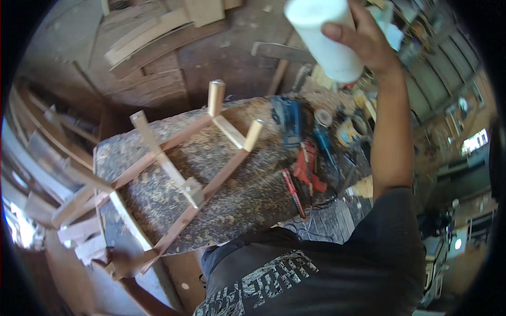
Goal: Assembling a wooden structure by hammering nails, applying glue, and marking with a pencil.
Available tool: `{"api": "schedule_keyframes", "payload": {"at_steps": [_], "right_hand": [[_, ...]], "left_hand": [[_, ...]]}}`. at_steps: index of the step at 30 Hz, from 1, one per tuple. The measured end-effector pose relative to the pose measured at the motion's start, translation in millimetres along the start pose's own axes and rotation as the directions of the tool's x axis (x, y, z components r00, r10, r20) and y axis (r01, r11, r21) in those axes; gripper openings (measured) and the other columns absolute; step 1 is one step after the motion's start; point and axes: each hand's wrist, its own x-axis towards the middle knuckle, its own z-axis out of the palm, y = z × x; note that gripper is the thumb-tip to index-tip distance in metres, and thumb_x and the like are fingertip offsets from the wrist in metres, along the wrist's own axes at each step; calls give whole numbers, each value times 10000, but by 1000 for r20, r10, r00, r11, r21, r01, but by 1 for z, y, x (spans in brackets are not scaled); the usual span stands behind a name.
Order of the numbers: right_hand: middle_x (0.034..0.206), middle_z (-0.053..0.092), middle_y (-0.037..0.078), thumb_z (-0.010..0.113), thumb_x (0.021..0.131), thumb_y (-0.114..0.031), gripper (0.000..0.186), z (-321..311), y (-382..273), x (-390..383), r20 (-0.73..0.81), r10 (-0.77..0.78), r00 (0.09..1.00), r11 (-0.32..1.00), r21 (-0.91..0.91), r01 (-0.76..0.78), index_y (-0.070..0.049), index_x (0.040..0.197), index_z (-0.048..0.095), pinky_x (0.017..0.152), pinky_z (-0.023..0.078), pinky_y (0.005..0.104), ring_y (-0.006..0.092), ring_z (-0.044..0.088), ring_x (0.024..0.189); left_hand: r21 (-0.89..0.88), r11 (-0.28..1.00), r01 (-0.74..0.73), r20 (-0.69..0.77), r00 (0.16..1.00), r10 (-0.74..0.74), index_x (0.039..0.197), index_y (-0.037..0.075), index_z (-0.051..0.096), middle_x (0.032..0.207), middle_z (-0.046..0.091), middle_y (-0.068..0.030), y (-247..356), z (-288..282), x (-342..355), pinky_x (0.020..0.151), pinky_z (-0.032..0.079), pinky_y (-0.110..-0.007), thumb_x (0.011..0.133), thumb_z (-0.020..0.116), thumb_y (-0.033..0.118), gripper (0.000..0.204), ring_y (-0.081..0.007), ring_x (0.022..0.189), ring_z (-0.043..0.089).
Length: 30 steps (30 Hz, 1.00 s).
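Note:
Raised at the upper right, my right hand (366,39) is closed round a white cylindrical container (329,45), its thumb pressed along the side. On the worktable lies a wooden frame (182,218), made of long reddish-brown rails, paler crosspieces and several short posts that stick up. My left hand (113,271) is low at the left, at the frame's near-left corner. Its visible fingers look curled round the wood there, though a round blurred patch covers part of the hand and corner.
The speckled worktable (237,200) carries a blue power tool (287,121), a teal tool (327,145), a yellow-and-white tub (350,131), a red tool (305,168) and a red-and-black hand tool (293,192). Curved boards (163,45) lie beyond it; more timber (45,142) stands left.

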Motion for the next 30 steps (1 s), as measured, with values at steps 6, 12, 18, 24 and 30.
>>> {"api": "schedule_keyframes", "payload": {"at_steps": [6, 12, 18, 24, 30], "right_hand": [[1023, 684, 171, 780, 707, -589, 760, -62, 183, -193, -495, 473, 729, 704, -285, -650, -16, 1176, 608, 768, 525, 364, 261, 687, 888], [1142, 661, 192, 807, 648, -601, 834, 3, 345, -329, -439, 763, 475, 483, -103, -870, -26, 1211, 587, 931, 477, 416, 301, 633, 1077], [1352, 515, 273, 753, 688, -646, 1006, 61, 442, -405, -445, 821, 358, 223, -326, -919, 23, 1378, 454, 1058, 382, 460, 396, 480, 1278], [1258, 612, 205, 691, 844, -502, 635, 31, 482, -400, -588, 371, 718, 484, -537, -690, -37, 1268, 604, 1009, 455, 435, 364, 584, 1167], [1110, 660, 200, 593, 978, -258, 371, 118, 358, -287, -647, -68, 759, 727, -554, -407, 23, 1219, 608, 882, 532, 345, 250, 657, 1004]], "left_hand": [[-93, 995, -18, 315, 948, 47, 959, 1, 602, 505, 510, -113, -16, -62, 27, 390, 375, -287, 935, 198, 739, 842, -172, 359, 417], [586, 786, -197, -377, 792, 480, 1139, 29, 594, 918, 627, -80, -47, -243, 55, 609, 483, -301, 953, 449, 536, 559, -170, 729, 589], [667, 707, -236, -124, 900, 418, 1326, 83, 492, 1238, 564, -116, -31, -146, -42, 737, 544, -370, 994, 414, 527, 560, -212, 945, 631], [555, 709, 436, -572, 818, -56, 1198, 79, 562, 1059, 624, -114, -58, -142, -128, 613, 518, -344, 966, 487, 414, 414, -194, 675, 622], [906, 49, 420, -361, 830, -426, 1141, 40, 657, 1168, 649, -211, -104, -144, -218, 929, 464, -451, 930, 539, 525, 542, -357, 1116, 599]]}}
